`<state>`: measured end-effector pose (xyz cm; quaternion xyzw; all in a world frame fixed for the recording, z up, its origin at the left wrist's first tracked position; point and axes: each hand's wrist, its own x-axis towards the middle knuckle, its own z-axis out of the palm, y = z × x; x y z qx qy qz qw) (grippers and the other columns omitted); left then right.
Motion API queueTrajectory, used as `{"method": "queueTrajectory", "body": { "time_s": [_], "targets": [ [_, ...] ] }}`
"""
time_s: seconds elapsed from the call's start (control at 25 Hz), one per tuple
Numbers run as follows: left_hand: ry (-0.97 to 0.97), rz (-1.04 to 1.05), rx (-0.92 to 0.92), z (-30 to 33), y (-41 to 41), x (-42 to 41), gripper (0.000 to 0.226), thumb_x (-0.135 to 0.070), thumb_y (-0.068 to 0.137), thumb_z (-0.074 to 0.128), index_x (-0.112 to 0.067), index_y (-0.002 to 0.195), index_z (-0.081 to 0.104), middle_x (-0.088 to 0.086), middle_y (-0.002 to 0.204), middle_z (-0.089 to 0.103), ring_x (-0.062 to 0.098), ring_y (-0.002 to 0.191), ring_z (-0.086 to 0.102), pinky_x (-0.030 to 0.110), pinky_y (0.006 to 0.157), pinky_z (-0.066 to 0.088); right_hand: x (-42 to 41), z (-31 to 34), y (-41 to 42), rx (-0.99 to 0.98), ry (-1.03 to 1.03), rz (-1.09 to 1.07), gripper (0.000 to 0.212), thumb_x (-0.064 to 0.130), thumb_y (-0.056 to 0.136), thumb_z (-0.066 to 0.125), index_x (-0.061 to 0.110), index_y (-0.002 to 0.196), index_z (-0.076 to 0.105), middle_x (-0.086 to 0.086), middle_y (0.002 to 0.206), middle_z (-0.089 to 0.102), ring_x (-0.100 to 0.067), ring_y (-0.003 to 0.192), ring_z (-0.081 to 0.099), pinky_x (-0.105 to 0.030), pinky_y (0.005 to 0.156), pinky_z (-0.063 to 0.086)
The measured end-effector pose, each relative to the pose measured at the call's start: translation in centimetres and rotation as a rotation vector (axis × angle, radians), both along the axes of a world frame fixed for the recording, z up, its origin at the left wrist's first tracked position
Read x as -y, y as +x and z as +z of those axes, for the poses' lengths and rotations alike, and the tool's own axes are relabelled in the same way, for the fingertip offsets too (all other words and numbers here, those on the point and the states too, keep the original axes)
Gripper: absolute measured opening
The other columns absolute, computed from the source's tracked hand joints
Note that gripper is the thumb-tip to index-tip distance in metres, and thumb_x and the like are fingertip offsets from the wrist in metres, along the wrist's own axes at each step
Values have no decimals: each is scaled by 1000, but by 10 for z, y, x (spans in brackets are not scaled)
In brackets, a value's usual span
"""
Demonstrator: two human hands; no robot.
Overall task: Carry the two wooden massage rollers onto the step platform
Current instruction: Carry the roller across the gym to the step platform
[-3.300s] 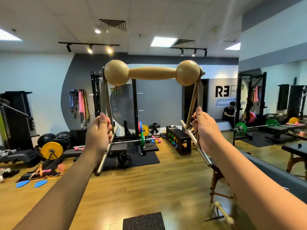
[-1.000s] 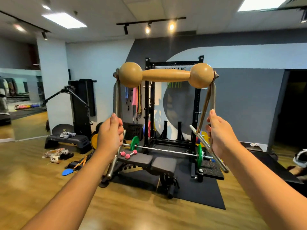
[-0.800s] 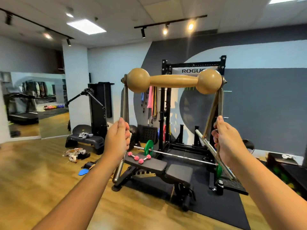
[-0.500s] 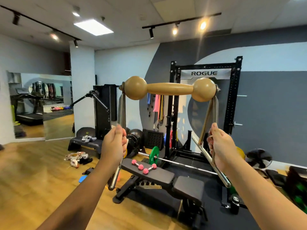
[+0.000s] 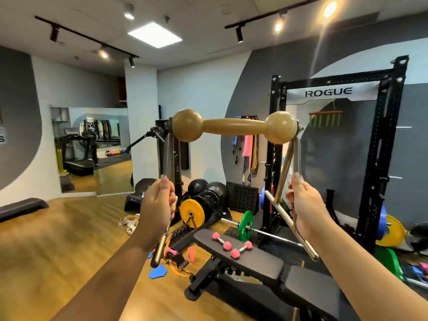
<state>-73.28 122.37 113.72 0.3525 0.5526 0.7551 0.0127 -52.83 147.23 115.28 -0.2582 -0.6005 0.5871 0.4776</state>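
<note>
I hold a wooden massage roller (image 5: 234,126) up at chest height; it has two round balls joined by a thinner shaft and metal handle bars hanging from each end. My left hand (image 5: 157,206) grips the left metal handle. My right hand (image 5: 304,208) grips the right metal handle. A dark step platform (image 5: 22,208) lies on the floor at the far left, by the wall. A second dark step (image 5: 135,200) sits behind my left hand. No second roller shows.
A black weight bench (image 5: 252,262) with two pink dumbbells (image 5: 231,246) stands just ahead. Behind it is a black squat rack (image 5: 379,158) holding a barbell with a green plate (image 5: 245,225). Plates, balls and shoes litter the floor centre. Wooden floor (image 5: 58,239) stretches left.
The view has swung left across the gym; the rack and bench slid right and a step platform came into sight at far left. Both hands keep their grip on the roller's handles.
</note>
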Motion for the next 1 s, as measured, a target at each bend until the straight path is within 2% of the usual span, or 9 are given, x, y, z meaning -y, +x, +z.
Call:
{"method": "queueTrajectory", "body": {
  "time_s": [0.2,0.36,0.52,0.68,0.8,1.0],
  "targets": [
    [-11,150,-21,-10,-77,-20,43,-44,110,34,-15,82,48,-7,56,36,10,44,29,22,37,26,-48,-19,-118,-10,1,138,48,62,98,48,18,94,67,3,73,52,-14,67,44,-29,62,35],
    [-20,269,17,-16,-145,-41,44,-51,107,37,-17,82,51,-8,56,39,9,45,31,23,39,25,-92,-26,-220,-33,6,264,45,59,101,48,18,86,61,0,71,47,-16,64,39,-30,59,31],
    [-4,400,75,-17,-207,-57,45,-52,107,37,-17,82,51,-8,55,39,8,43,31,21,37,26,-116,-20,-317,-13,13,368,46,58,102,46,17,90,63,-2,76,50,-16,71,44,-31,65,36],
    [23,523,110,-21,-267,-56,42,-48,108,38,-17,84,52,-8,55,39,7,42,33,21,37,26,-118,-18,-413,21,-7,482,42,57,103,44,20,93,62,1,82,54,-14,76,47,-35,78,41],
    [60,592,111,-27,-313,-47,41,-45,109,39,-16,82,52,-8,53,38,8,41,29,20,38,22,-111,-25,-478,33,-13,556,44,56,103,44,18,93,63,-1,79,51,-15,73,43,-34,74,39],
    [42,677,99,-45,-415,-18,43,-49,107,40,-16,82,52,-7,55,38,8,42,29,21,37,23,-89,-45,-601,42,16,657,45,54,104,44,16,95,65,-2,76,51,-17,72,44,-33,70,39]
  ]
}}
